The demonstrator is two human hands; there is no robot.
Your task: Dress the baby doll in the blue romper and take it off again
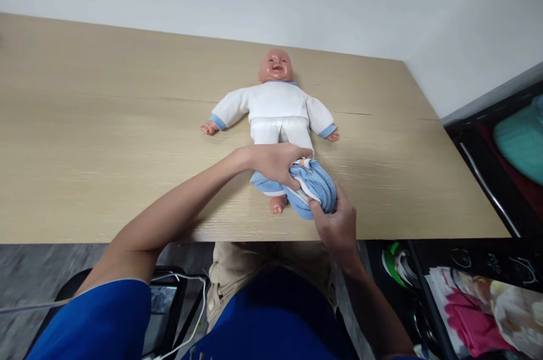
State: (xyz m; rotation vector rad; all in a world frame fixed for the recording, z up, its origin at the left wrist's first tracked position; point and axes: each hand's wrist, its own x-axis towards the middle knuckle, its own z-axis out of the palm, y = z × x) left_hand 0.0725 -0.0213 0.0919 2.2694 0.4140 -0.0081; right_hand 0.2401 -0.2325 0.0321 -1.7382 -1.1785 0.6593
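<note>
A baby doll (278,105) in a white top and white trousers with blue cuffs lies on its back on the wooden table (106,139), head away from me. My left hand (275,162) is closed on a bunched blue knitted garment (316,187) at the doll's right-side leg. My right hand (337,221) grips the same blue garment from the near side. The doll's other bare foot (278,204) pokes out beside the garment.
The table's front edge runs just past the doll's feet. A dark shelf unit (500,179) with a teal item (521,142) and pink cloth (475,315) stands at the right. A black chair with a white cable (186,292) is at lower left.
</note>
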